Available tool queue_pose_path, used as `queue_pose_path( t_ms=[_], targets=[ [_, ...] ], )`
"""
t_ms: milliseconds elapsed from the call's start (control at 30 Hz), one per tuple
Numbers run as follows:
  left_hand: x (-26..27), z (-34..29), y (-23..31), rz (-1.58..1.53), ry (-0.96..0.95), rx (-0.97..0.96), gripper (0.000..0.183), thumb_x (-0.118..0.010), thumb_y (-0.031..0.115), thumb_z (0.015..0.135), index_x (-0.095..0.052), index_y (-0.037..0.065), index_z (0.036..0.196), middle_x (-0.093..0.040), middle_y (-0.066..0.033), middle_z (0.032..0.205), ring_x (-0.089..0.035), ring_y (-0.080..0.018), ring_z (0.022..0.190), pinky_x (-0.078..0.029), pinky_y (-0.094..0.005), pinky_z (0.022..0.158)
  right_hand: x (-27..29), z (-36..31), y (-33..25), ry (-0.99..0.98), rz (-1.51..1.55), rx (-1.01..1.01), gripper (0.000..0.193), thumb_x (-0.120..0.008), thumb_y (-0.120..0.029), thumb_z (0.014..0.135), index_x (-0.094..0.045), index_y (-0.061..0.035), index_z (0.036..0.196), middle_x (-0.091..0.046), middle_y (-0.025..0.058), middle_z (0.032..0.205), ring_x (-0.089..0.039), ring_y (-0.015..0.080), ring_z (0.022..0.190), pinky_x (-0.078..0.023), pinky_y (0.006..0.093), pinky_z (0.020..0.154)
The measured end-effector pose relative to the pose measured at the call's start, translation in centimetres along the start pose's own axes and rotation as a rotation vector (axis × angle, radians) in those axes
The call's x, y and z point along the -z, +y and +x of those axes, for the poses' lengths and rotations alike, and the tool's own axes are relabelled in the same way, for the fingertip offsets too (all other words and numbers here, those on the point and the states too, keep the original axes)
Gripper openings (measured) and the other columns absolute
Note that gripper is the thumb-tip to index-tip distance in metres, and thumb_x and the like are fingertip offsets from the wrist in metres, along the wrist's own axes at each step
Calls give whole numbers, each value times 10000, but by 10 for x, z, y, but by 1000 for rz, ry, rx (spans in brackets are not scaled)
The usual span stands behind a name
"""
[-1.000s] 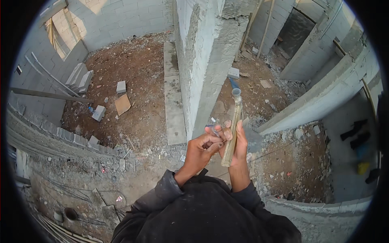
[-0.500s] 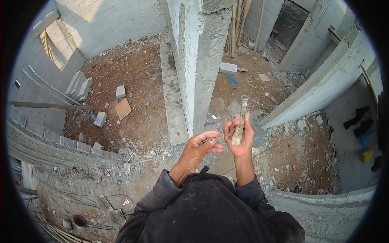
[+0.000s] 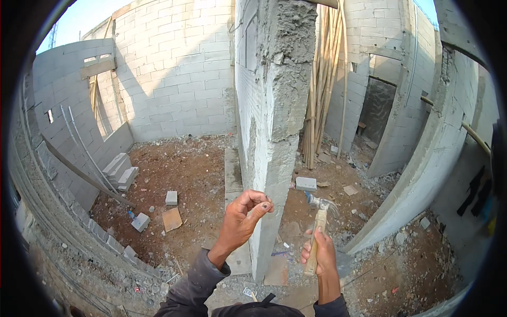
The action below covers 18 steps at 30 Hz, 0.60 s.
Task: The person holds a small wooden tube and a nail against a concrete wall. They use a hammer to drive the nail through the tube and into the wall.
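Note:
A claw hammer (image 3: 320, 216) with a pale wooden handle stands nearly upright in my right hand (image 3: 326, 253), its metal head uppermost. The fingers wrap round the handle with the thumb along it. My left hand (image 3: 237, 219) is raised at the end of the rough concrete wall (image 3: 289, 100), thumb and forefinger pinched together. Something small and dark may show at those fingertips, too small to name. Whether the fingertips touch the wall, I cannot tell.
Bamboo poles (image 3: 323, 84) lean behind the wall on the right. Loose blocks (image 3: 171, 198) and a brown board (image 3: 171, 219) lie on the dirt floor at left. A curved-looking grey wall (image 3: 401, 195) rises on the right, and a stack of blocks (image 3: 121, 171) sits far left.
The view has tipped upward, showing more wall. My hands have moved apart. The left has risen to the wall end in a pinch; the right now grips the hammer with its head and claw visible.

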<state>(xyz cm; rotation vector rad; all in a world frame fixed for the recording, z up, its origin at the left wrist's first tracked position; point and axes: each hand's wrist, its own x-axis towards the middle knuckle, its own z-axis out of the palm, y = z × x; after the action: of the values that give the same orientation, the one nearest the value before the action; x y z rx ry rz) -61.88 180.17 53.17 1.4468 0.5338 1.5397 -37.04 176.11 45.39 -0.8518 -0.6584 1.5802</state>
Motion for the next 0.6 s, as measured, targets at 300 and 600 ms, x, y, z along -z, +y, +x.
queue_pose_path(
  t_ms=[300,600],
  targets=[
    [-35,230,211,577,171,-1052,172,-700,146,1020,-737,23,1135,-774,-77,1045,-720,-139,973,-595,-284,890,-83,-3,-135,4,-603,828,262,-429,-295,1132,-500,-46,1171,-577,48,703,-563,117,496,-461,270,441],
    [-73,322,258,995,257,-1272,163,-731,194,981,-804,98,1091,-806,-89,945,-759,-172,858,-574,-335,782,-177,11,-245,103,-925,1530,446,-485,-253,1117,-418,-9,1485,-626,91,703,-601,160,522,-448,352,456]
  ],
)
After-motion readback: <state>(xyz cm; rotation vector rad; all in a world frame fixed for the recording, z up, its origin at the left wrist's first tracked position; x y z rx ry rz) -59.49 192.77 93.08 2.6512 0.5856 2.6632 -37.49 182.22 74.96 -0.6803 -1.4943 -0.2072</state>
